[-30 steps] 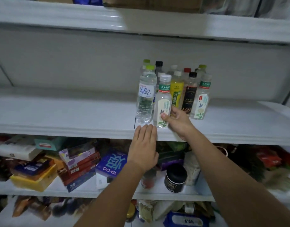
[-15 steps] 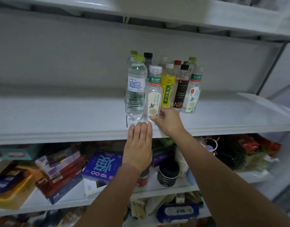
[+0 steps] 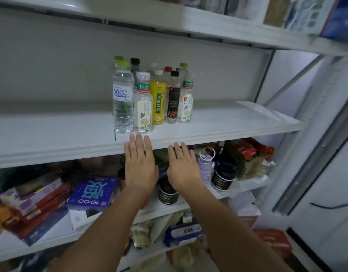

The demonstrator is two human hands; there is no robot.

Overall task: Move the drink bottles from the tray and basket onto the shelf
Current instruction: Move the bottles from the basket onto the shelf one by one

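Bottles of clear plastic with mixed caps [image 3: 143,107] stand upright in a cluster on the white metal shelf [image 3: 51,134], just beyond the 2 hands. Left hand [image 3: 140,165] and right hand [image 3: 182,167] hover flat at the shelf's front edge, fingers straight, holding nothing.

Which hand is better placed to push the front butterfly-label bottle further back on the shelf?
Probably the left hand: its open fingertips are at the shelf edge, directly before the front butterfly-label bottle. The right hand, also open, is lower and further right.
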